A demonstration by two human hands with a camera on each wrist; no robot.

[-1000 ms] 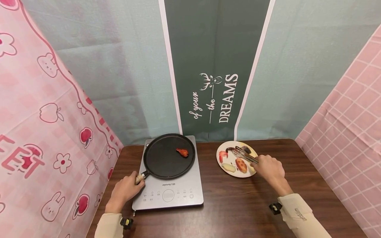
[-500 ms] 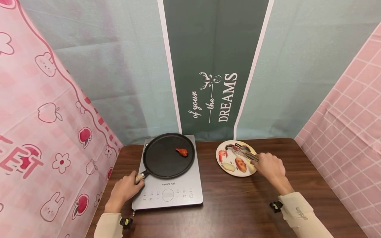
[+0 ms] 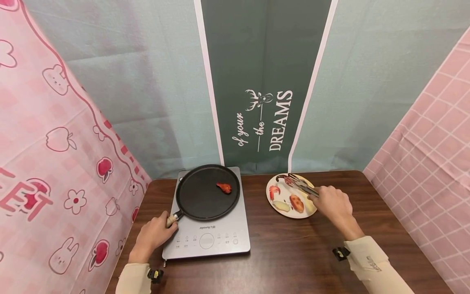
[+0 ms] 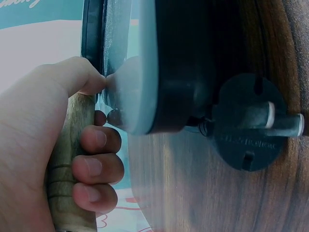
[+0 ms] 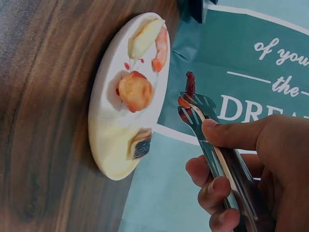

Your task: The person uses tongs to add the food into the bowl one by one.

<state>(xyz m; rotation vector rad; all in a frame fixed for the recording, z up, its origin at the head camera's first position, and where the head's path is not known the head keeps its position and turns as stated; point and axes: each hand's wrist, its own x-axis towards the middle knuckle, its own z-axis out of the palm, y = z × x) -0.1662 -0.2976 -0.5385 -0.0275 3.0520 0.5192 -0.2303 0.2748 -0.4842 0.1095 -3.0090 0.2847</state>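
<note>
My left hand (image 3: 154,232) grips the wooden handle (image 4: 72,169) of a flat black frying pan (image 3: 205,200), fingers curled round it. The pan sits on a silver induction cooker (image 3: 227,228), with a reddish-brown drumstick (image 3: 224,188) on its right half. In my right hand (image 3: 334,205) are metal tongs (image 5: 212,150), their tips closed on a dark reddish-brown, elongated food piece (image 5: 190,83). The tongs hang over a round plate (image 3: 271,203) bearing a pinkish-red shrimp-like piece (image 3: 273,191), a pale greenish slice (image 3: 281,206), a browned roundish piece (image 3: 296,203) and a dark-and-white piece (image 5: 141,143).
Both cooker and plate stand on a dark wood table (image 3: 286,261), near its back edge. A hanging cloth (image 3: 257,49) rises behind, and pink cloths (image 3: 66,163) flank both sides. A plug (image 4: 248,123) is by the cooker in the left wrist view.
The tongs and the dark food piece have risen slightly and shifted toward the plate's far edge. My left hand, the pan and the drumstick stay put.
</note>
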